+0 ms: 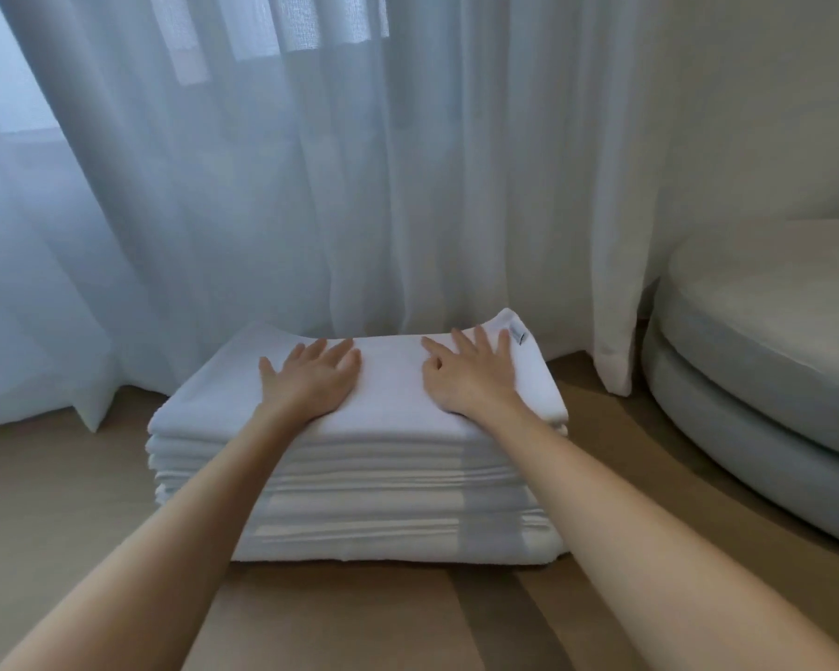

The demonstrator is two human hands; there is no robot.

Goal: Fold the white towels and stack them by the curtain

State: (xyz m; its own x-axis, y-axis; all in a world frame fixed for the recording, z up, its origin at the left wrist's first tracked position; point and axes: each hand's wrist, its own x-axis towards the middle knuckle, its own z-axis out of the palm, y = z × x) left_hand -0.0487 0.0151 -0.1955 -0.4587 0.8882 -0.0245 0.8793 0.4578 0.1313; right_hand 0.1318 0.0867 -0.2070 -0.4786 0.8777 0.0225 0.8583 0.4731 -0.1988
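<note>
A tall stack of folded white towels (359, 501) stands on the wooden floor, right in front of the sheer white curtain (311, 186). The top towel (391, 394) lies flat, with a small label at its far right corner. My left hand (311, 380) presses flat on the left half of the top towel, fingers spread and straight. On the right half, my right hand (471, 375) lies flat, fingers spread toward the curtain. Neither hand grips the cloth.
A round pale grey upholstered seat (771, 380) stands at the right, close to the stack. Wooden floor (359, 622) runs around the stack and toward me. The curtain hem pools on the floor at the left.
</note>
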